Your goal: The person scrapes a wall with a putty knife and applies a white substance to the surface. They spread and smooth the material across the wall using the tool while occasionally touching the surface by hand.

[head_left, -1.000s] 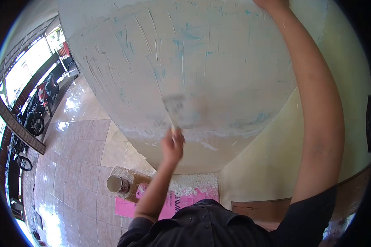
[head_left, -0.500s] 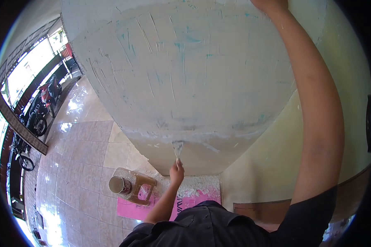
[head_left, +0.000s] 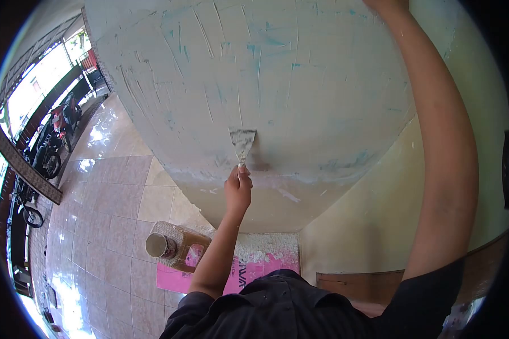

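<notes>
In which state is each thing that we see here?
Left hand, closed around the scraper.
Scraper, blade up and smeared.
Right hand, cut off by the top edge, grip unclear.
Wall, streaked with blue, ridged in places.
Container, standing on the stool.
Stool, upright.
Pink sheet, lying flat, strewn with white bits.
Red motorcycle, parked upright.

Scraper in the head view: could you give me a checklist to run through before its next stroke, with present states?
1. Left hand grips the scraper by its handle: ok.
2. Blade edge pressed evenly on the wall: cannot tell.
3. Wall surface smooth: not ok; raised ridges and blue marks show.
4. Right hand well away from the blade: ok.
5. Right hand's grip: cannot tell; the frame cuts it off.
6. Container upright on the stool: ok.
</notes>
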{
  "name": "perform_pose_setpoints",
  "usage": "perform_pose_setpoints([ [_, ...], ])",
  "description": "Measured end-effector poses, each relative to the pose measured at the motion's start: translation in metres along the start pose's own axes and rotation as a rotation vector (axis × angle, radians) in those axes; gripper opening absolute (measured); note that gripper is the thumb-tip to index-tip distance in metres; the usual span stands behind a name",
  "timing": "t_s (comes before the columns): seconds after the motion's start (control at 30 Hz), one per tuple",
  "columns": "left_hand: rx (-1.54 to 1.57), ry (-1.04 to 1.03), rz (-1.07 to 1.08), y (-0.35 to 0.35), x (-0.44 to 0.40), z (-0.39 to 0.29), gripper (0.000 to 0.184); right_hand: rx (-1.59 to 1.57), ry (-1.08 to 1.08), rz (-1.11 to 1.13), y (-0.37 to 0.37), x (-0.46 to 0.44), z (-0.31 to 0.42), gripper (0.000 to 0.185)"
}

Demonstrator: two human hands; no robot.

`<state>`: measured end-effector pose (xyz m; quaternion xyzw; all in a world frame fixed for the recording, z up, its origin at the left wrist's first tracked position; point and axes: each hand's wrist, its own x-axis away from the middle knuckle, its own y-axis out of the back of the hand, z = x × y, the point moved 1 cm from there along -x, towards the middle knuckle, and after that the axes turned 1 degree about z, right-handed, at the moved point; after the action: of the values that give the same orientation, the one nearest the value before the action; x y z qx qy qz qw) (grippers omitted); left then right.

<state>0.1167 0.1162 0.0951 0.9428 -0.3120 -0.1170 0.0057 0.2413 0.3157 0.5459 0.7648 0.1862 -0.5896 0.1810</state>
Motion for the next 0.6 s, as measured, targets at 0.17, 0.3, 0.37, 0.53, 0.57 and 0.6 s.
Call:
perform_pose_setpoints([
  [0.17,-0.293,0.144,0.039,-0.011,0.050,0.149,0.050,0.036,0.018,-0.004,0.001,-0.002,-0.001,0.057],
  [0.3,-0.438,0.348,0.065,-0.003,0.123,0.219,0.050,0.008,0.006,0.015,0.006,-0.001,0.002,0.056],
  [0.37,-0.431,0.320,0.072,-0.004,0.135,0.208,0.049,0.019,0.008,-0.010,0.001,-0.002,0.000,0.056],
  [0.53,-0.181,0.060,0.022,-0.022,0.100,0.137,0.047,-0.008,0.014,-0.036,-0.001,-0.002,-0.001,0.055],
  [0.57,-0.125,-0.012,0.002,-0.027,0.084,0.122,0.046,-0.010,0.044,-0.063,-0.007,-0.004,-0.006,0.055],
  [0.6,-0.125,-0.011,0.004,-0.030,0.067,0.111,0.046,-0.010,0.073,-0.090,-0.010,-0.005,-0.009,0.055],
])
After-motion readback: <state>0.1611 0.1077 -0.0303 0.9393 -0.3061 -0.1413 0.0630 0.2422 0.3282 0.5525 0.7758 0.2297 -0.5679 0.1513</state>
